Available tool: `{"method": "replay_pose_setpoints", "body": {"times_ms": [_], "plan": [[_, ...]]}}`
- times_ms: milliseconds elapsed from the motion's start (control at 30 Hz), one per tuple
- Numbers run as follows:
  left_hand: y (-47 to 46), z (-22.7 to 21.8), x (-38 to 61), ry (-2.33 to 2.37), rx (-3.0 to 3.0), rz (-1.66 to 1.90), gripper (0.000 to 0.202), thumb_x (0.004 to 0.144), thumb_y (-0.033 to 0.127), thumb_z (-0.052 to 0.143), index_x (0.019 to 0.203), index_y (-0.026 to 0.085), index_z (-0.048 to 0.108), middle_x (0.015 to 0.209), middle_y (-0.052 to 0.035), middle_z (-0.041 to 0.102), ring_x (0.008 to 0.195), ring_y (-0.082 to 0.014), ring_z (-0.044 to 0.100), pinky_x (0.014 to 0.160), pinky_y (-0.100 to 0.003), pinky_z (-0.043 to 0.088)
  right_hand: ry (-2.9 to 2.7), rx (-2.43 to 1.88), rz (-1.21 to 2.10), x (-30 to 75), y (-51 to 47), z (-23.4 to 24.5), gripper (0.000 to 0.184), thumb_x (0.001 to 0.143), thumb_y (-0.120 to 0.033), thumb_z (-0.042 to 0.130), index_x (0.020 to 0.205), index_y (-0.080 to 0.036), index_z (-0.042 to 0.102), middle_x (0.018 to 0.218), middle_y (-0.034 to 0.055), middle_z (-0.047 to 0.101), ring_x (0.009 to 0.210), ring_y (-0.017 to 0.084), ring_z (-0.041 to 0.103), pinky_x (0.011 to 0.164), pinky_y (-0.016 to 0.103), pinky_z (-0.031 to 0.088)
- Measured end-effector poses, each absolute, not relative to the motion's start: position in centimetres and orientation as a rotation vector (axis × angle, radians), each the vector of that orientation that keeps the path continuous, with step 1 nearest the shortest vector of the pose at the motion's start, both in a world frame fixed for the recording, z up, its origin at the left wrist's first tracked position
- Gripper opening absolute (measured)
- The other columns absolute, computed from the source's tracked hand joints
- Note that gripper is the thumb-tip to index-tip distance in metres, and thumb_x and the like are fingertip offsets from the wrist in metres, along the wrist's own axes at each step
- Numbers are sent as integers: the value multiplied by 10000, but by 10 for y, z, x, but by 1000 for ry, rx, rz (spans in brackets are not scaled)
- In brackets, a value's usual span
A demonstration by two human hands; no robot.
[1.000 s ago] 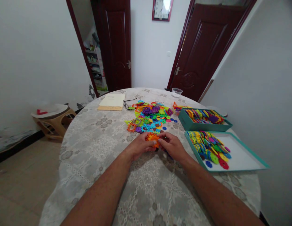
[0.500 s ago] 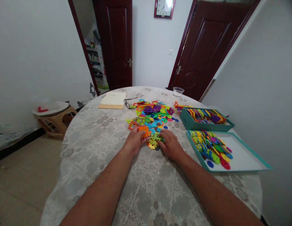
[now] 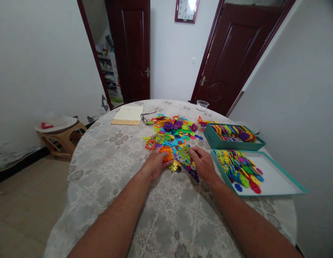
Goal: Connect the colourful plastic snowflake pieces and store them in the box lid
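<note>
My left hand (image 3: 155,164) grips an orange toothed plastic piece (image 3: 167,153), with the thumb lying on top of it. To its right, my right hand (image 3: 203,165) is closed on the edge of a yellow-green lattice piece (image 3: 184,153), which is tilted up off the table. The two held pieces are apart. Beneath and between the hands lie a yellow notched disc (image 3: 174,166) and purple pieces (image 3: 192,173). A pile of colourful interlocking discs (image 3: 177,125) spreads just beyond both hands.
On the right stand a teal box (image 3: 233,143) packed with discs and a shallow white tray (image 3: 276,175) partly filled with more. Glasses (image 3: 145,119) lie beside a notebook (image 3: 129,113) at the back left. A clear plastic bowl (image 3: 202,104) sits near the far edge.
My right hand has moved right and lifted the yellow-green lattice piece, baring purple pieces below. The left hand keeps its hold on the orange piece, shifted slightly right.
</note>
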State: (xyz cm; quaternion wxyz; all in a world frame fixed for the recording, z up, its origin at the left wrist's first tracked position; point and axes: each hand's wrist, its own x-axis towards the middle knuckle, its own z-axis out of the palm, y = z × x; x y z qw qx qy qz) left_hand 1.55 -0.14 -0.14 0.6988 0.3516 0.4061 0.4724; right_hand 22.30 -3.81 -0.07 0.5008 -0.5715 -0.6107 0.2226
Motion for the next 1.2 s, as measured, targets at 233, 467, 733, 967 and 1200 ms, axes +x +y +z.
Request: {"method": "replay_pose_setpoints", "body": {"times_ms": [233, 467, 733, 967, 1200], "plan": [[-9, 12, 12, 770, 930, 915, 341, 796, 274, 841, 1088, 190, 686, 1191, -132, 740, 992, -216, 727, 796, -295, 630, -1507, -1290, 735, 203, -42, -12, 220, 935, -436, 660, 974, -219, 654, 856, 0, 667, 739, 167, 590, 676, 275, 469], [-11, 11, 15, 791, 1013, 785, 403, 789, 304, 874, 1124, 180, 686, 1237, -140, 735, 1103, -255, 716, 881, -348, 627, -1660, -1272, 510, 202, -40, -9, 152, 986, -362, 628, 967, -221, 679, 827, -14, 646, 749, 151, 605, 694, 261, 469], [-6, 11, 13, 896, 897, 939, 407, 760, 200, 800, 1130, 209, 630, 1146, -101, 741, 936, -245, 751, 706, -390, 687, -1951, -1485, -9, 218, -38, -17, 307, 982, -305, 649, 1267, -196, 675, 1300, 144, 682, 1258, 301, 560, 1108, 480, 428], [-1, 9, 13, 926, 767, 1124, 379, 717, 95, 713, 1073, 193, 627, 1071, -70, 726, 906, -188, 714, 755, -353, 689, -1996, -1593, 69, 228, -30, -35, 334, 928, -292, 706, 1246, -191, 691, 1343, 129, 692, 1243, 305, 586, 1099, 493, 443], [0, 6, 12, 900, 703, 1113, 289, 709, 100, 727, 968, 192, 638, 993, -37, 712, 909, -176, 701, 818, -389, 685, -1827, -1334, 47, 229, -25, -30, 385, 930, -243, 665, 1313, -209, 645, 1312, 133, 674, 1261, 290, 596, 1125, 492, 464]]}}
